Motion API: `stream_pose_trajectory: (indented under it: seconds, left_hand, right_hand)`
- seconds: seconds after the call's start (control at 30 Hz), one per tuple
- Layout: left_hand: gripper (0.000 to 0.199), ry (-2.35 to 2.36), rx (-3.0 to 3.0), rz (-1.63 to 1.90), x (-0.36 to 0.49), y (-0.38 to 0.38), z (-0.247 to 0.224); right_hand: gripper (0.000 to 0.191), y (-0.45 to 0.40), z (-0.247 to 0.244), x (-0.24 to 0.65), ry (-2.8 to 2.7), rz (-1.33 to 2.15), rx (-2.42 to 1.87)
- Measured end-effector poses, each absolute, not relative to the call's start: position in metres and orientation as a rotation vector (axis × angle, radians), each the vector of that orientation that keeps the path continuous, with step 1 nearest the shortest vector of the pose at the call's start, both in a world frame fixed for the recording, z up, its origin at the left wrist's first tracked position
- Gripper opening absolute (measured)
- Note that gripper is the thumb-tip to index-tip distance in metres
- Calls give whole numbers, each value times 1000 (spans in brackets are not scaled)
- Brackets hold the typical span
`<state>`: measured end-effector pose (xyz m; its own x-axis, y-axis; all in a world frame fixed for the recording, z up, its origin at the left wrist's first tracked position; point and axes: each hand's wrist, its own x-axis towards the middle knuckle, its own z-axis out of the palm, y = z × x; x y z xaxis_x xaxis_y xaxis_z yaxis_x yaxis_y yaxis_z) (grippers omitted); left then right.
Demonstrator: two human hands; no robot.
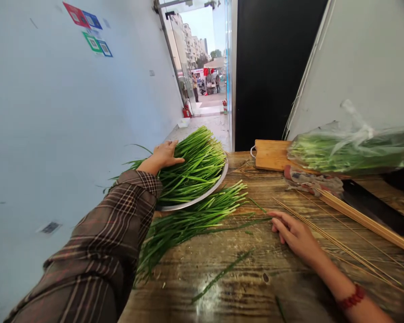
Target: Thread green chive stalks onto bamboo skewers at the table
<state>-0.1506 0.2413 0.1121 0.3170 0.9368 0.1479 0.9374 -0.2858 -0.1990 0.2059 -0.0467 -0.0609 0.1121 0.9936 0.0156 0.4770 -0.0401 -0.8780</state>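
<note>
A metal bowl (223,172) heaped with garlic chives (197,163) stands at the table's far left. My left hand (164,157) lies on the heap, fingers apart, thumb stretched to the right. In front of the bowl a looser bunch of garlic chives (191,217) rests on the wooden table (235,278), pale ends to the right. To the right of that bunch, my right hand (291,231) is low over the table with fingers curled. Its thumb and forefinger appear pinched on the end of a single chive (244,224). A loose chive leaf (222,276) lies nearer me.
Thin bamboo skewers (340,240) lie to the right, beside a thicker skewer bundle (363,217) with a crumpled wrapper (313,181). Behind are a dark flat blade-like object (373,206), a cutting board (271,154) and a plastic bag of greens (353,150). A wall (70,134) borders the left.
</note>
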Motion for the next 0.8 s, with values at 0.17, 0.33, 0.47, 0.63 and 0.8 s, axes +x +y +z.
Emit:
stream_pose_trajectory:
  seconds: [0.17,0.33,0.47,0.63,0.8]
  left_hand:
    - [67,-1526,-2391,-268,-148,173,136]
    - [56,-1398,-2589,-615,-141,94,134]
    - [51,-1415,-2752,-833,-131,42,103]
    - [37,-1248,-2828,-791,-117,5,61]
    - [30,-1238,-2805,-794,-100,-10,33]
  right_hand:
    - [43,-48,-63,208,-1537,826,-1574]
    - [39,-51,-64,209,-1586,734,-1510]
    - [37,-55,-55,209,-1527,640,-1453]
    - [35,-48,-23,229,-1334,483,-1368]
    - [36,-28,-3,268,-1305,344,-1440]
